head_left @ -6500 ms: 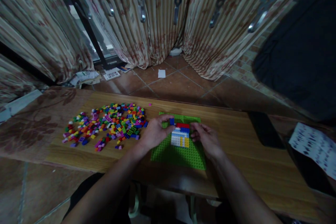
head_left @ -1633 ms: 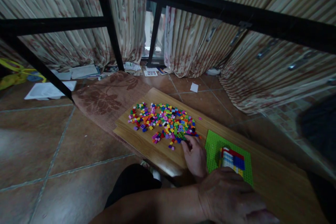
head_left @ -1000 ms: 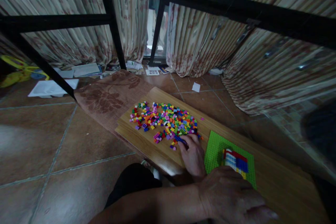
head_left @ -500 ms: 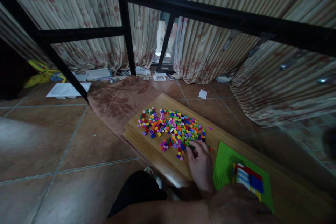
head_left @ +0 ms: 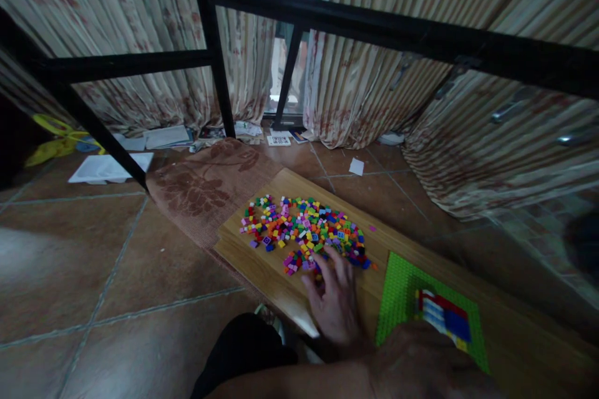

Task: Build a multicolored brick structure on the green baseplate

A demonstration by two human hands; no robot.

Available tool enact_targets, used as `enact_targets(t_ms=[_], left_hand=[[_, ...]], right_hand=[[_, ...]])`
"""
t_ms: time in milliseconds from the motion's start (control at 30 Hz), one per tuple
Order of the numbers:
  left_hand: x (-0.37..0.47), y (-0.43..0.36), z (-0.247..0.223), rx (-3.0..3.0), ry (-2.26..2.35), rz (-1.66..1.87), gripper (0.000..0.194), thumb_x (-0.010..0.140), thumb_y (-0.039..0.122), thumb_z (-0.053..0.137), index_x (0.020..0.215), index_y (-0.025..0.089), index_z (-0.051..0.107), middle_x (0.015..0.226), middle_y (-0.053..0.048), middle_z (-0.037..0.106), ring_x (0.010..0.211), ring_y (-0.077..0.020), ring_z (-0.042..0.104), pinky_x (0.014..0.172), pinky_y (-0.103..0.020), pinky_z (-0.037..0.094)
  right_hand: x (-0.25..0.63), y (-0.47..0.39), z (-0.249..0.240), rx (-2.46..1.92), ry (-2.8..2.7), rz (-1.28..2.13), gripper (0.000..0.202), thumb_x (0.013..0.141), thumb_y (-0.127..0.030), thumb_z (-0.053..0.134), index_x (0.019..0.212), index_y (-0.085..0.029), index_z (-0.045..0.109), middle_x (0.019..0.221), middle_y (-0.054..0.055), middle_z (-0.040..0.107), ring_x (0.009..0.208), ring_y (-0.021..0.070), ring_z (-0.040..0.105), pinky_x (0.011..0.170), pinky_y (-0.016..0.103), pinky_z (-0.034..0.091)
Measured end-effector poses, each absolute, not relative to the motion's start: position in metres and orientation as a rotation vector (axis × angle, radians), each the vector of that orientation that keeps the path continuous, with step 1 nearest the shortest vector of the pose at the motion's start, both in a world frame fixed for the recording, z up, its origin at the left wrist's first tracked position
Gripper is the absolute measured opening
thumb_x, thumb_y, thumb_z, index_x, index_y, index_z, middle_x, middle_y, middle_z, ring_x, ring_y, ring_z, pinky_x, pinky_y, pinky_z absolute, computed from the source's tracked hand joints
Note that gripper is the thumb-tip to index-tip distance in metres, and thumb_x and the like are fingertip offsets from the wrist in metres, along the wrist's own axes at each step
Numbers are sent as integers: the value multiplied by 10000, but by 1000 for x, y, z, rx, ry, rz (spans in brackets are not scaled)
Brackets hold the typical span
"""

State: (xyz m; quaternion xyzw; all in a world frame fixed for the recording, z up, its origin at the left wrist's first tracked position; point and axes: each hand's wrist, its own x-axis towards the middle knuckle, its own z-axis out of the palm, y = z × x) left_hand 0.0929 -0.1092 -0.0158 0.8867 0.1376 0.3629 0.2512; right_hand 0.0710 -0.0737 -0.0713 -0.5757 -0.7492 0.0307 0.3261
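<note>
My right hand reaches over the near edge of a spread of small coloured toy bricks. Its thumb and fingers are apart, with the fingertips down among the bricks; I see nothing held. Crossing above my right wrist, my left forearm leads to my left hand, a dark shape at the near side of a green baseplate. The left fingers are too dark and hidden to read. On the baseplate sits a low brick build in red, white, blue and yellow, partly covered by the left hand.
The bricks and baseplate lie on a long wooden bench. Brown patterned cloth lies beyond its far end. A black metal frame stands before striped curtains. A white tray and papers rest on the tiled floor.
My right hand has moved left along the near edge of the bricks, and its fingers have spread. My left hand stays by the build. The whole view has shifted slightly.
</note>
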Motion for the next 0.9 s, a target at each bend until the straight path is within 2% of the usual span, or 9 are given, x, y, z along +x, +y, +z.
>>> enact_targets(t_ms=[133, 300, 433, 567, 700, 900], left_hand=[[96, -114, -26, 2418, 347, 1042, 458, 933, 503, 485, 631, 172, 583, 570, 28, 606, 603, -86, 597, 571, -254, 371], [93, -109, -26, 2396, 333, 1159, 418, 948, 448, 450, 653, 177, 568, 576, 33, 586, 605, -94, 586, 615, -266, 391], [85, -100, -13, 2337, 509, 1151, 393, 908, 413, 512, 595, 175, 522, 561, 32, 556, 566, -93, 556, 580, -265, 378], [84, -96, -7, 2320, 537, 1156, 382, 904, 385, 511, 583, 178, 522, 537, 32, 544, 537, -92, 540, 547, -262, 381], [88, -100, -15, 2331, 465, 1142, 411, 917, 426, 483, 596, 177, 547, 520, 31, 546, 518, -93, 546, 535, -263, 386], [92, -111, -29, 2398, 343, 1052, 410, 930, 451, 467, 671, 164, 606, 612, 18, 632, 604, -94, 603, 638, -263, 429]], right_hand=[[57, -80, -70, -1469, -2302, 44, 549, 883, -385, 577, 1403, -264, 445, 1544, 117, 318, 1412, 349, 262, 1088, 626, 271], [43, -49, -68, -1406, -2413, 60, 508, 923, -373, 532, 1410, -266, 436, 1578, 102, 268, 1467, 321, 137, 1126, 642, 152], [39, -24, -64, -1443, -2337, 32, 400, 945, -303, 504, 1342, -249, 514, 1545, 119, 337, 1455, 306, 186, 1132, 626, 142], [38, -15, -60, -1452, -2260, 17, 390, 933, -255, 517, 1321, -234, 537, 1481, 128, 430, 1415, 291, 281, 1142, 593, 168], [60, -27, -63, -1510, -2023, -51, 391, 943, -303, 484, 1325, -228, 520, 1458, 131, 433, 1389, 299, 311, 1109, 590, 255], [124, -40, -80, -1762, -1577, -81, 456, 958, -412, 424, 1332, -157, 478, 1390, 193, 448, 1308, 318, 389, 1031, 574, 358]])
